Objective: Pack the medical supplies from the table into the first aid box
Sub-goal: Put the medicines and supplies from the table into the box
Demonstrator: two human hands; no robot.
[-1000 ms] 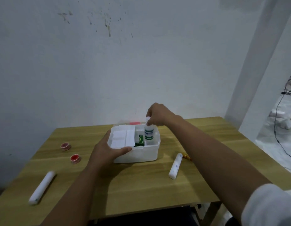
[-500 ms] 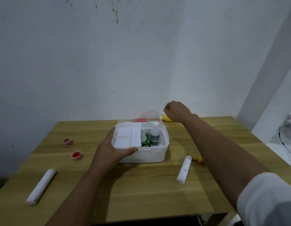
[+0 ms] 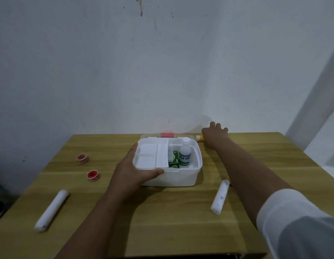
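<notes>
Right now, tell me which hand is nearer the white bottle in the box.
Left. The left hand grips the first aid box wall beside the white bottle; the right hand reaches past the box toward the table's far edge.

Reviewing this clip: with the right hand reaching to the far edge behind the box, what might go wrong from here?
1. The right hand covers most of the yellow item near the wall; a blind grasp may slip.
2. The forearm passes close above the right bandage roll and might nudge it towards the table edge.
3. The bottle stands upright in the first aid box; dropping more in could tip it.
</notes>
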